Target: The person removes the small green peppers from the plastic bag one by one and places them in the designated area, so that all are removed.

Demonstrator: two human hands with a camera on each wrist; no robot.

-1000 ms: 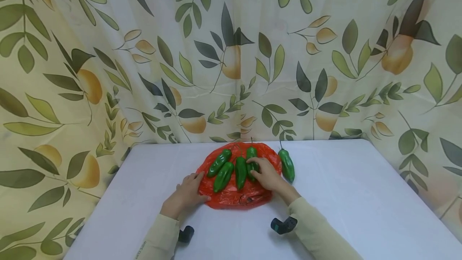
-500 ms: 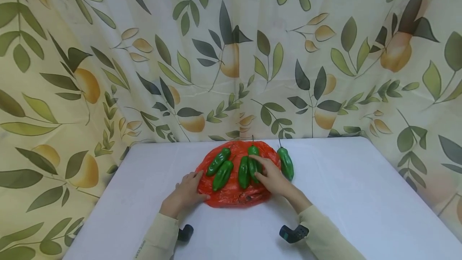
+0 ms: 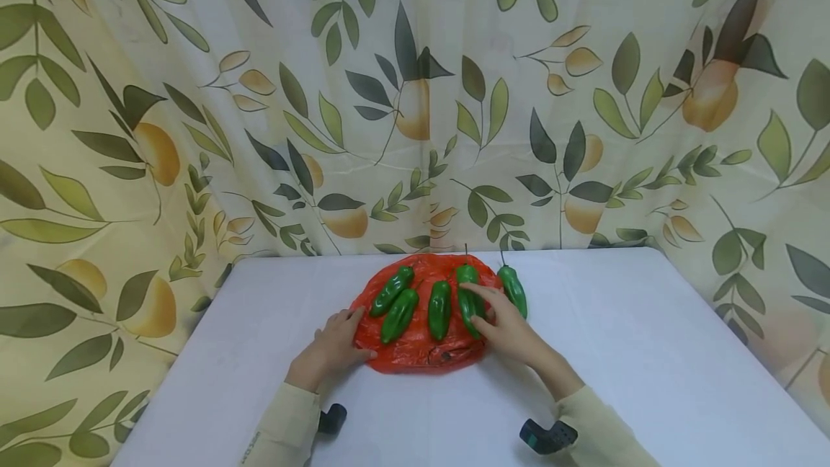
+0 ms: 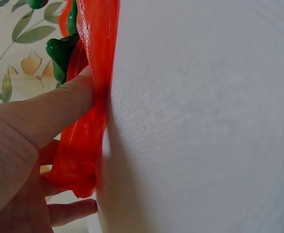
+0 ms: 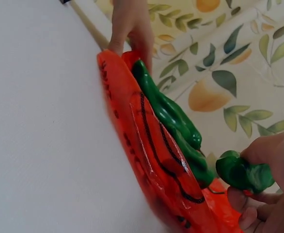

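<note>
My right hand point(image 3: 509, 326) holds a long green pepper point(image 3: 470, 308) at the right part of a red plastic bag point(image 3: 411, 357). In the right wrist view, thumb and fingers pinch that green pepper point(image 5: 244, 172) from both sides. A second pepper point(image 3: 439, 310) lies just left of it, and two more, an upper pepper point(image 3: 392, 291) and a lower pepper point(image 3: 399, 316), lie slanted on the bag's left half. My left hand point(image 3: 329, 348) grips the bag's left edge; in the left wrist view the thumb point(image 4: 69, 99) presses on the red plastic, with the fingers partly hidden behind.
One more green pepper point(image 3: 514, 292) lies at the bag's right edge, partly behind my right hand. All of it is on a white table point(image 3: 603, 337), near its back edge. A leaf-and-fruit patterned curtain point(image 3: 415, 128) hangs behind.
My right hand has moved right, and the pepper in it has shifted right over the bag. The pepper beside it now lies a little farther right, too. The left hand stays in place.
</note>
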